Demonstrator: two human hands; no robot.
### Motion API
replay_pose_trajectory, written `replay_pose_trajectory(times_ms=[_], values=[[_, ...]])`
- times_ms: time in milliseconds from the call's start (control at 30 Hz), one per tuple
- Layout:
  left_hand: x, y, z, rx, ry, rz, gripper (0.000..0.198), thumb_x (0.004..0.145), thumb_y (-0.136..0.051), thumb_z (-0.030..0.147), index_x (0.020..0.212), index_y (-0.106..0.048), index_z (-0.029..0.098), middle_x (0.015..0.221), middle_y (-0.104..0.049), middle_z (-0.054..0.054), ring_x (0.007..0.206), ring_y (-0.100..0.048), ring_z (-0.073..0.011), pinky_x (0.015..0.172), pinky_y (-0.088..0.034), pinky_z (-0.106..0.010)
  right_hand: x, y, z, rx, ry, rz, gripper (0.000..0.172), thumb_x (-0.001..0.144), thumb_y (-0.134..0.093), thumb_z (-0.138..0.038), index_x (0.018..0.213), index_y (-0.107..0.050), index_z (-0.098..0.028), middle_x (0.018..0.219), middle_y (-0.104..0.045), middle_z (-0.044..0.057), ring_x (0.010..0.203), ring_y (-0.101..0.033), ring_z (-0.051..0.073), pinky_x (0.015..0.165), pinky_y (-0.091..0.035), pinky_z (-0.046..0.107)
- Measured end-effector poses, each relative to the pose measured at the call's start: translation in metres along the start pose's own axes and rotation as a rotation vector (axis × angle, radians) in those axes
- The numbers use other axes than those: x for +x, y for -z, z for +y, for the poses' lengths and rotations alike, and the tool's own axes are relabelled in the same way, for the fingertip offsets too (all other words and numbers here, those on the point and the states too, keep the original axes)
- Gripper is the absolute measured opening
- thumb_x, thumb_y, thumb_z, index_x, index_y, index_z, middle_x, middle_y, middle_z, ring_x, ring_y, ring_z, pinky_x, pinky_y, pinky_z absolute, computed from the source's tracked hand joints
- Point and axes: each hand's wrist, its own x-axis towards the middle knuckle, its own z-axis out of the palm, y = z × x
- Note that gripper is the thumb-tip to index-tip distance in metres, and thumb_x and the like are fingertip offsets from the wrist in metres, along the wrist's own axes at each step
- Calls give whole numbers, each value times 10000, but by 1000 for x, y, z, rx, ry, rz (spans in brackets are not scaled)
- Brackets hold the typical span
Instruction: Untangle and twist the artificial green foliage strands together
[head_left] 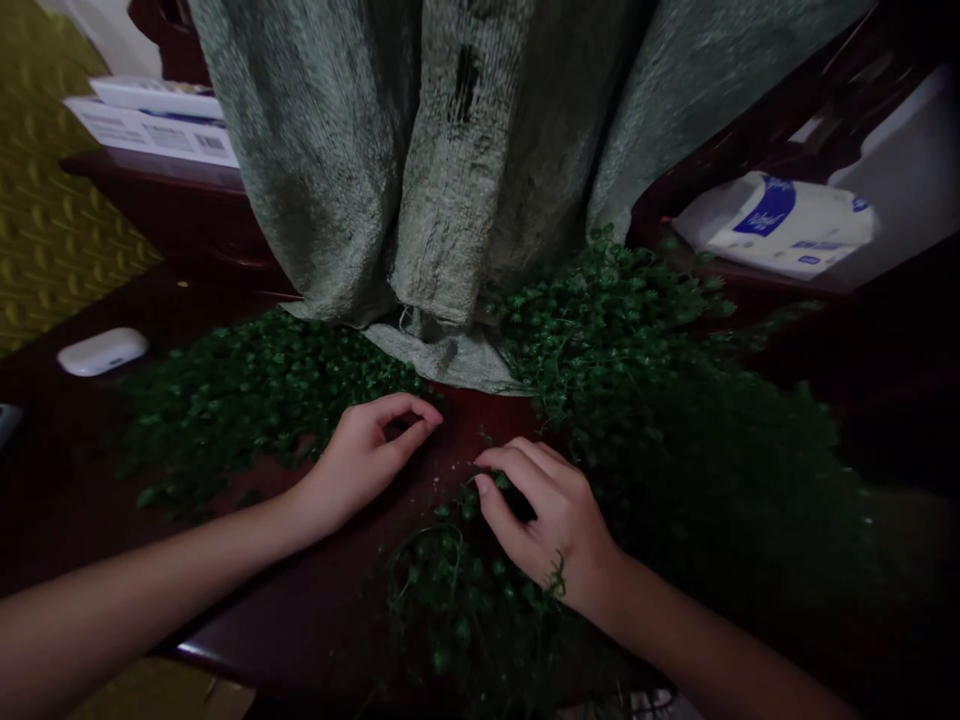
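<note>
My left hand (pixel 367 445) hovers over the dark red tabletop with thumb and index fingertips pinched together; whatever may lie between them is too small to make out. Beside and partly behind it spreads a heap of small-leaved green sprigs (pixel 255 385). Lower and to the right, my right hand (pixel 551 510) is curled, its thumb and forefinger closed around a thin green stem (pixel 474 480). Loose trailing plant stems (pixel 450 590) lie below that hand. Another, larger green pile (pixel 645 340) rises behind it and to its right. Tiny pale crumbs (pixel 442 478) dot the table between the hands.
A large grey-green woven sack (pixel 450 170) stands at the back, its bottom edge on the table (pixel 285 610). A white earbud case (pixel 103 352) lies at left. White boxes (pixel 157 125) sit behind on a dark ledge, and a tissue pack (pixel 787 225) rests at right.
</note>
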Motion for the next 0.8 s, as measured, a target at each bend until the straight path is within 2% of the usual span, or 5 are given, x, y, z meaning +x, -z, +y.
replay_pose_trajectory(times_ms=[200,300,400,600,800], values=[[0,-1,-2,107,-159,52,190,889,-533,270,882,-691,165,1062,-650,-78,1026,-611,-208,934,-461,-342,-1,0,4,57,39,54,123,928,-552,-182,1003,-646,-207,845,-700,33,759,-652,159,761,-496,312],[-4,0,2,232,-189,112,190,888,-540,274,943,-695,178,1186,-591,-94,1093,-577,-232,878,-486,-334,-4,-3,6,135,-53,80,203,891,-619,-217,1090,-581,-225,872,-705,26,794,-673,160,758,-525,285],[-9,1,8,257,-262,141,161,865,-585,261,945,-693,171,1158,-586,-97,1042,-587,-222,807,-496,-302,-6,-6,7,212,-149,95,213,847,-670,-238,997,-519,-234,836,-680,9,758,-674,152,690,-531,247],[-18,-6,16,4,-406,-200,131,794,-697,216,909,-693,155,921,-633,-53,810,-613,-151,725,-489,-251,-4,-4,7,101,-7,-3,142,876,-585,-172,793,-478,-216,695,-574,-19,633,-566,125,602,-439,231],[-20,-14,13,-99,-276,-334,112,847,-648,241,864,-714,154,854,-655,-53,795,-626,-154,717,-482,-245,-3,-1,5,71,71,-73,164,903,-539,-164,751,-496,-207,673,-544,-18,631,-526,130,623,-412,244]])
